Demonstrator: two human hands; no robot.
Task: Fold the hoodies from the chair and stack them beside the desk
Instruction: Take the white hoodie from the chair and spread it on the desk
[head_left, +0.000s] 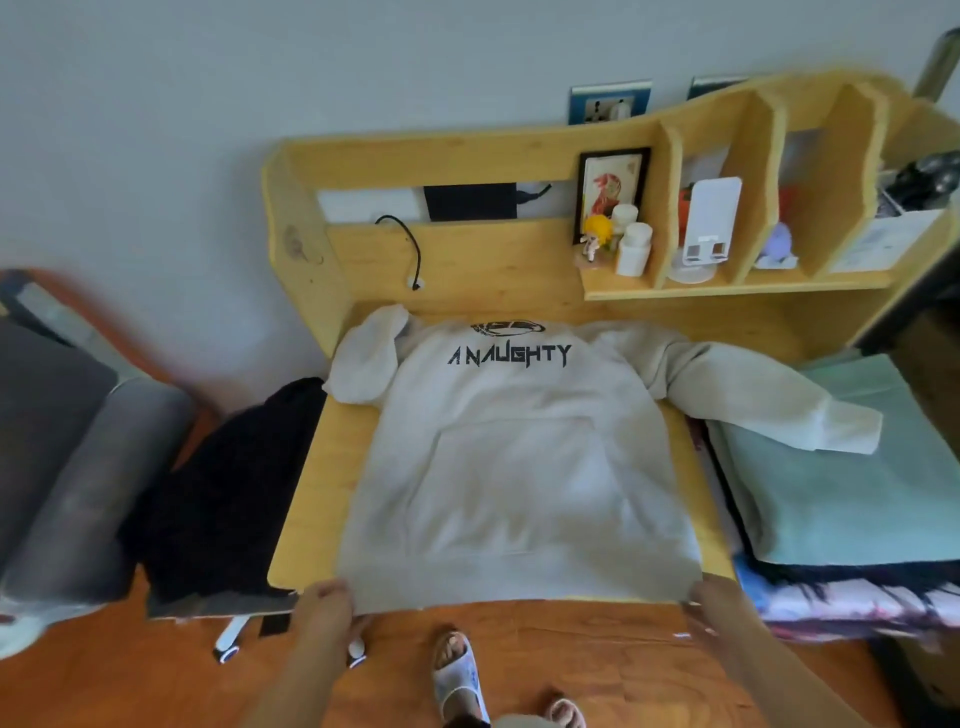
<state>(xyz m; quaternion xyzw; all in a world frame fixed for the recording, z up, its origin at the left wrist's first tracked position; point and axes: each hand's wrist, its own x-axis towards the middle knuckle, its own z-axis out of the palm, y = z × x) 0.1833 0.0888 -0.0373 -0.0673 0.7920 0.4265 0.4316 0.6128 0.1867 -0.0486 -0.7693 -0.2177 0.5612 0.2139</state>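
A pale grey hoodie (519, 462) with black lettering lies face up and spread flat on the wooden desk (317, 488). Its hem hangs at the desk's front edge. My left hand (324, 603) grips the hem's left corner and my right hand (714, 597) grips the right corner. One sleeve is bunched up at the upper left, the other stretches out to the right over a folded mint-green cloth (852, 493). A dark hoodie (223, 478) is draped over the chair to the left of the desk.
The desk's back shelf (727, 286) holds a framed picture, white bottles, a small figure and a phone stand. A stack of folded textiles sits right of the desk under the mint cloth. A grey rolled mat (88, 483) lies at far left. My slippered feet stand on the orange floor.
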